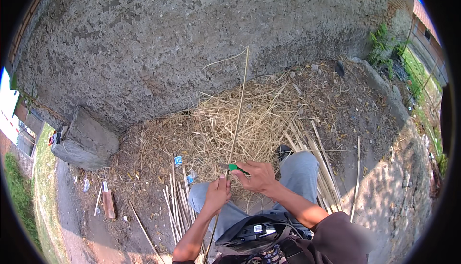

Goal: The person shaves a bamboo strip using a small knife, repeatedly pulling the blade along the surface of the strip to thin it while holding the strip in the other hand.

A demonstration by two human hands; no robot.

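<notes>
A long, thin bamboo strip [240,105] runs slantwise from my lap up toward the wall, with a loose sliver curling off near its far end. My left hand [217,195] is closed round its lower part. Just above, my right hand [259,176] grips a small green-handled knife [233,167], pressed against the strip; its blade is mostly hidden by the strip and fingers. Beyond both hands spreads a heap of pale shavings [240,115]. Below them, my knees in light blue jeans [298,173] stand apart.
Cut bamboo strips lie left [175,211] and right [327,185] of my legs. A rough grey wall [192,33] rises ahead, with a concrete block [91,141] at left. A reddish-brown flat piece [109,205] lies near it. A black bag [257,233] rests on my lap.
</notes>
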